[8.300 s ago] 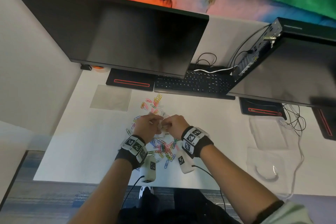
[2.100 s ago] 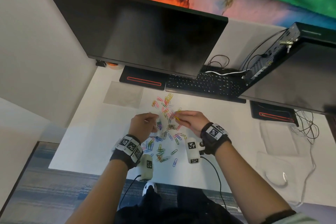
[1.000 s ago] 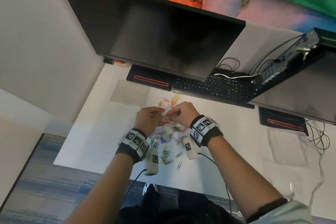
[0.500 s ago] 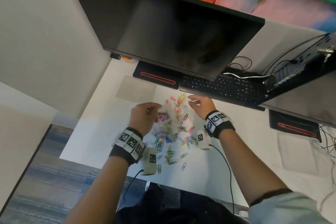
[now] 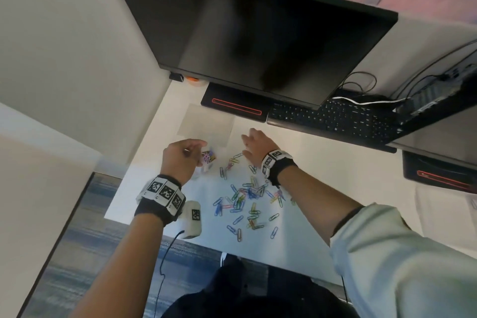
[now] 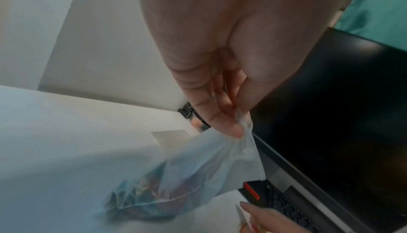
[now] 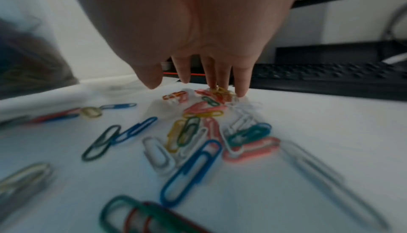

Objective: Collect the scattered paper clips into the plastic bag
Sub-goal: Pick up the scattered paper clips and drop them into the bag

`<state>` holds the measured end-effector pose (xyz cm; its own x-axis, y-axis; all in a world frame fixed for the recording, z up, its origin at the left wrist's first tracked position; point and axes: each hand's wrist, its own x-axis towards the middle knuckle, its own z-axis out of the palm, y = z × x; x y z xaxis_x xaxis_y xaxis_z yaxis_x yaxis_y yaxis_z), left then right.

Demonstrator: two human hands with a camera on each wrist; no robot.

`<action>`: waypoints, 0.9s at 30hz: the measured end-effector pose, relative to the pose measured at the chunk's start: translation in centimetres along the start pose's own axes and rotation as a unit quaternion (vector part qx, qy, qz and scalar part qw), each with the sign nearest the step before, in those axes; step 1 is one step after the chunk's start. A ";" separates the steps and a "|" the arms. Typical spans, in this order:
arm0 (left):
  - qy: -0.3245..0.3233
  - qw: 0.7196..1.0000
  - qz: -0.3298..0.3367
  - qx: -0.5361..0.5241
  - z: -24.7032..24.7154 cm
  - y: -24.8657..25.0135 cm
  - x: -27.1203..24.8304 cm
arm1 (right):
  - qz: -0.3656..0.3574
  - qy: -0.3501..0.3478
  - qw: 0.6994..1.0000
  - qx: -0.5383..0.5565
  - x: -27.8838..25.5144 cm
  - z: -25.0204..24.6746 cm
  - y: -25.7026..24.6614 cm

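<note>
The fingers (image 7: 241, 87) of the right hand (image 5: 254, 148) are stretched out and slightly spread, their tips down among the paper clips farthest toward the keyboard (image 5: 335, 120); the left hand (image 5: 180, 160) pinches the rim of the plastic bag (image 6: 198, 175) between thumb and fingertips. The white tabletop (image 5: 322, 175) carries everything. The bag hangs limp, just left of the clip scatter, with a small coloured clump sagging at its bottom. It is thin, soft film that will collapse shut unless the mouth is held wide, so the rim looks like the right place to hold. The paper clips (image 5: 247, 201) lie between the keyboard and the near edge of the tabletop, most of them still loose. They are light, stiff and slick, flat against the surface; I judge raking several into a heap and pinching from the sides easier than lifting singles.
</note>
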<state>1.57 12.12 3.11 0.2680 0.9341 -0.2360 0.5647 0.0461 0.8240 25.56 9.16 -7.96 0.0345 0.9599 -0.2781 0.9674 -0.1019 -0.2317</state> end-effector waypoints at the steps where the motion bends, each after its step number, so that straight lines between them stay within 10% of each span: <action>1: -0.002 1.000 -0.005 -0.002 0.0 -0.3 0.0 | -0.017 -0.013 1.000 -0.018 -0.2 -0.1 -0.2; 7: -0.022 0.999 -0.012 -0.028 1.2 -0.6 -0.1 | -0.033 -0.031 0.998 -0.051 -1.6 -0.9 0.5; 11: -0.047 0.998 -0.016 -0.036 2.4 -0.8 -0.2 | 0.117 0.009 0.990 0.082 -2.5 -2.2 1.8; 15: -0.054 0.997 -0.019 -0.049 3.3 -1.3 -0.1 | 0.265 0.066 0.870 0.410 -4.4 -3.5 2.4; 21: -0.059 0.997 -0.023 -0.044 4.4 -1.8 0.3 | 0.226 0.012 0.669 0.708 -5.7 -6.2 -2.4; 24: -0.054 0.997 -0.024 -0.051 4.5 -1.7 0.2 | 0.237 0.028 0.669 0.704 -5.1 -5.4 -5.2; 27: -0.049 0.997 -0.032 -0.059 4.4 -1.8 0.2 | 0.265 0.074 0.729 0.626 -4.3 -3.4 -7.2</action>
<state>4.08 10.67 -0.68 0.3134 0.8888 -0.3343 0.4892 0.1506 0.8591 19.26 6.71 -1.90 0.4364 0.7072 -0.5563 -0.1765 -0.5390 -0.8236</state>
